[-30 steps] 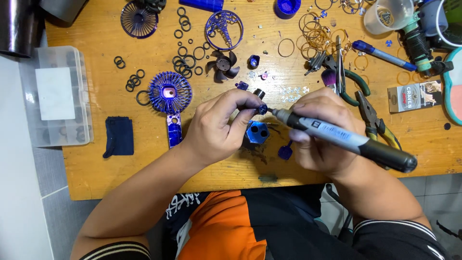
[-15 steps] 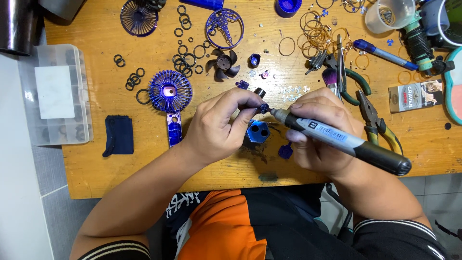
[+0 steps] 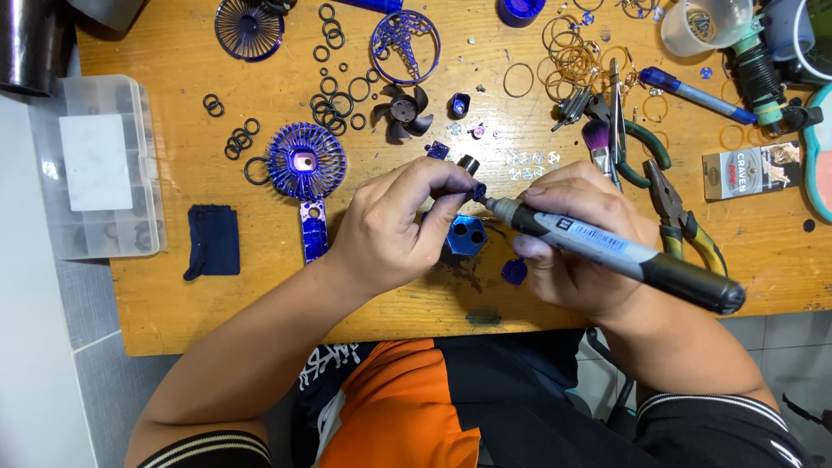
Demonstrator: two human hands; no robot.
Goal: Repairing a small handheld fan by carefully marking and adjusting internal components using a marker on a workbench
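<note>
My left hand point(image 3: 394, 225) pinches a small blue part point(image 3: 476, 191) between thumb and fingers above the wooden table point(image 3: 173, 295). My right hand point(image 3: 576, 247) grips a thick grey and black marker pen point(image 3: 607, 250), and its tip touches the small blue part. Just below the two hands a blue hexagonal piece point(image 3: 465, 236) lies on the table, with a small round blue piece point(image 3: 514, 271) beside my right hand. A blue hand-fan grille with handle point(image 3: 306, 165) lies left of my left hand.
Black rings point(image 3: 334, 100), a dark fan blade point(image 3: 401, 113), another blue grille point(image 3: 405, 43) and gold rings point(image 3: 572, 56) lie at the back. Pliers point(image 3: 672, 204) and a brush point(image 3: 598, 143) lie on the right. A clear compartment box point(image 3: 100, 169) and a dark pouch point(image 3: 212, 241) are on the left.
Both hands stay almost still; the marker tip keeps touching the small blue part held in my left fingers, shifting only slightly.
</note>
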